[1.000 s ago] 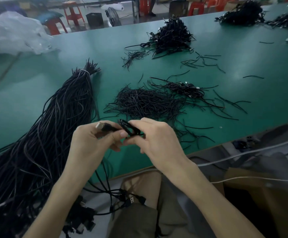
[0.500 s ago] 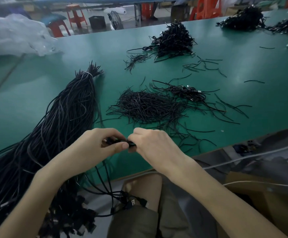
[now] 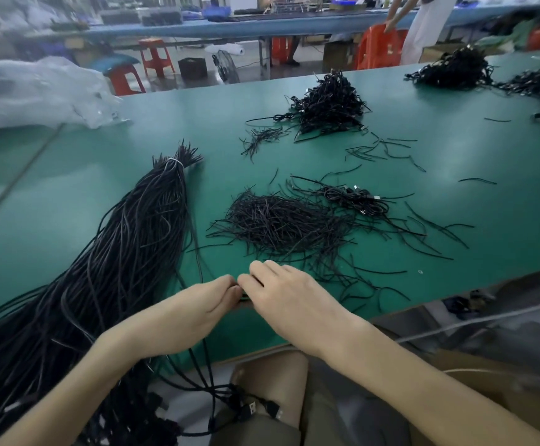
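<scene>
A pile of short black ties [image 3: 281, 220] lies mid-way on the green counter [image 3: 455, 246]. Left of the pile stretches a long bundle of black cables [image 3: 127, 252], bound near its far end by a white band [image 3: 174, 161]. Just right of the pile sit a few coiled cables with plugs [image 3: 355, 197]. Beyond it rises a heap of coiled cables [image 3: 330, 104]. Far left of it lies a clear plastic bag [image 3: 36, 91].

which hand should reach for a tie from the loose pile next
Right, probably: the right hand sits just short of the pile of black ties. The left hand, beside the long cable bundle, can hold the coiled cable both pinch.
</scene>
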{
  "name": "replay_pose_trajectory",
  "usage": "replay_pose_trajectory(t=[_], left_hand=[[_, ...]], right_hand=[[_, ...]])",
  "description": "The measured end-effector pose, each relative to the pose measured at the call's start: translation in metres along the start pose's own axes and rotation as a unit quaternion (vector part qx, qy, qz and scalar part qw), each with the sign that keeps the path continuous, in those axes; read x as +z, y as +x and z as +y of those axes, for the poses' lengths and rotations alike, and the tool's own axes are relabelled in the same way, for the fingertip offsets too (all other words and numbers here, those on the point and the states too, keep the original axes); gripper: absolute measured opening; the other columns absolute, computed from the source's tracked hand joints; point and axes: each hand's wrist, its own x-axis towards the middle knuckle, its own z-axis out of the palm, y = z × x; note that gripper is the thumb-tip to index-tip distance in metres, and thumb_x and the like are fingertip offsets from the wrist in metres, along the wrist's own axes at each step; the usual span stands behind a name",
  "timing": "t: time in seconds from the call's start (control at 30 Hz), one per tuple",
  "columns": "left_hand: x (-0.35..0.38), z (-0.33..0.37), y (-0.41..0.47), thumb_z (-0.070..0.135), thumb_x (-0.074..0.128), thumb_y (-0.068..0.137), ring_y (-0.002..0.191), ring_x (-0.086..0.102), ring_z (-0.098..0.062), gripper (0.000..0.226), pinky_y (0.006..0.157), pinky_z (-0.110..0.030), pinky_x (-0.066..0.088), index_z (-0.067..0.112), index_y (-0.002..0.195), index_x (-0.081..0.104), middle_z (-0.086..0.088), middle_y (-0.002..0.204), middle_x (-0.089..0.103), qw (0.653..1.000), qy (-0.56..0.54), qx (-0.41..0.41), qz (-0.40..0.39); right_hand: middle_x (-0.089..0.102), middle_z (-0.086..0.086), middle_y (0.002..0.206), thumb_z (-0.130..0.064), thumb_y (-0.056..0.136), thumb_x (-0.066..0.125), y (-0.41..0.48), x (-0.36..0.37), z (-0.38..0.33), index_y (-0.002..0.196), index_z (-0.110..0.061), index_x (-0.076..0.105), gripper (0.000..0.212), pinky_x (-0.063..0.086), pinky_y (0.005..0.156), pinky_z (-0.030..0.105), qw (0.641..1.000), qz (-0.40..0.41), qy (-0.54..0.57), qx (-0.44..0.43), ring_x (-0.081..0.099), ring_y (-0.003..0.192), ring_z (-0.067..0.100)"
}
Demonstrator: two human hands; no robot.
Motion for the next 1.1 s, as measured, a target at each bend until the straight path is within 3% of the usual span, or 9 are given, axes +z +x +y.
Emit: replay_pose_trajectory(t=[0.07, 0.2, 0.37, 0.43, 0.53, 0.6, 0.73, 0.87, 1.1], left_hand=[[-0.003, -0.003, 0.002, 0.044, 0.030, 0.107, 0.075, 0.052, -0.030, 0.037, 0.076, -0.048, 0.045, 0.018, 0.088, 0.047, -0.010, 0.082, 0.056, 1.000, -0.005, 0.006, 0.030], [-0.012, -0.005, 0.019, 0.040, 0.034, 0.108, 0.063, 0.049, -0.005, 0.033, 0.063, -0.020, 0.038, 0.025, 0.083, 0.049, 0.018, 0.071, 0.056, 0.997, -0.033, 0.023, 0.073], [-0.027, -0.003, 0.050, 0.029, 0.037, 0.112, 0.059, 0.035, -0.017, 0.032, 0.054, -0.031, 0.035, 0.011, 0.092, 0.054, 0.001, 0.074, 0.046, 0.952, -0.302, -0.026, -0.034], [-0.031, -0.004, 0.060, 0.037, 0.036, 0.111, 0.059, 0.021, -0.016, 0.038, 0.049, -0.025, 0.023, 0.016, 0.090, 0.059, 0.002, 0.072, 0.037, 0.922, -0.376, -0.046, -0.077], [-0.027, -0.008, 0.080, 0.042, 0.033, 0.112, 0.054, 0.013, -0.013, 0.037, 0.044, -0.020, 0.016, 0.018, 0.087, 0.047, 0.003, 0.069, 0.023, 0.920, -0.387, -0.058, 0.003], [-0.021, -0.015, 0.092, 0.038, 0.031, 0.113, 0.049, 0.015, -0.010, 0.036, 0.042, -0.018, 0.015, 0.019, 0.084, 0.042, 0.005, 0.066, 0.023, 0.903, -0.418, -0.047, 0.088], [-0.010, -0.033, 0.100, 0.032, 0.030, 0.113, 0.046, 0.016, -0.009, 0.035, 0.040, -0.019, 0.014, 0.017, 0.083, 0.041, 0.004, 0.066, 0.021, 0.836, -0.507, -0.069, 0.196], [-0.003, -0.037, 0.104, 0.030, 0.029, 0.114, 0.043, 0.017, -0.009, 0.034, 0.037, -0.018, 0.015, 0.016, 0.085, 0.042, 0.006, 0.062, 0.026, 0.850, -0.481, -0.085, 0.200], [-0.004, -0.040, 0.103, 0.031, 0.030, 0.113, 0.044, 0.018, -0.009, 0.034, 0.035, -0.018, 0.018, 0.016, 0.085, 0.042, 0.006, 0.063, 0.028, 0.858, -0.471, -0.081, 0.185]], right_hand=[[0.056, 0.003, 0.105, -0.003, 0.090, 0.057, -0.002, 0.003, 0.003, 0.125, -0.010, 0.054, 0.036, 0.053, 0.074, 0.031, 0.999, 0.024, -0.030, -0.001, 0.059, 0.091, 0.020], [0.059, 0.005, 0.099, 0.003, 0.087, 0.034, 0.010, 0.005, 0.024, 0.123, -0.004, 0.057, 0.043, 0.053, 0.066, 0.028, 0.993, 0.076, -0.091, -0.007, 0.062, 0.082, 0.018], [0.060, 0.003, 0.095, 0.007, 0.085, 0.040, 0.037, 0.010, 0.053, 0.109, -0.010, 0.061, 0.036, 0.051, 0.067, 0.028, 0.985, 0.100, -0.141, -0.022, 0.062, 0.081, 0.018], [0.060, 0.001, 0.093, -0.006, 0.079, 0.065, 0.046, 0.013, 0.059, 0.105, -0.014, 0.063, 0.027, 0.050, 0.066, 0.028, 0.985, 0.100, -0.141, -0.006, 0.062, 0.080, 0.017], [0.059, 0.006, 0.117, -0.001, 0.064, 0.082, 0.054, 0.018, 0.067, 0.129, -0.009, 0.056, 0.071, 0.056, 0.075, 0.030, 0.991, 0.066, -0.100, 0.053, 0.064, 0.095, 0.021], [0.047, 0.013, 0.141, 0.003, 0.067, 0.083, 0.058, 0.017, 0.071, 0.151, -0.008, 0.039, 0.095, 0.059, 0.083, 0.035, 0.988, 0.088, -0.049, 0.116, 0.062, 0.106, 0.025], [0.041, 0.014, 0.144, -0.029, 0.095, 0.071, 0.065, 0.023, 0.082, 0.149, -0.006, 0.039, 0.066, 0.050, 0.103, 0.038, 0.961, 0.131, 0.038, 0.239, 0.051, 0.124, 0.028], [0.049, 0.006, 0.134, -0.042, 0.103, 0.056, 0.063, 0.045, 0.086, 0.138, -0.012, 0.051, 0.047, 0.038, 0.105, 0.033, 0.942, 0.067, 0.095, 0.314, 0.040, 0.122, 0.024], [0.061, -0.003, 0.116, -0.035, 0.102, 0.060, 0.065, 0.051, 0.091, 0.111, -0.022, 0.070, 0.018, 0.028, 0.099, 0.036, 0.922, 0.122, 0.125, 0.346, 0.041, 0.117, 0.021]])
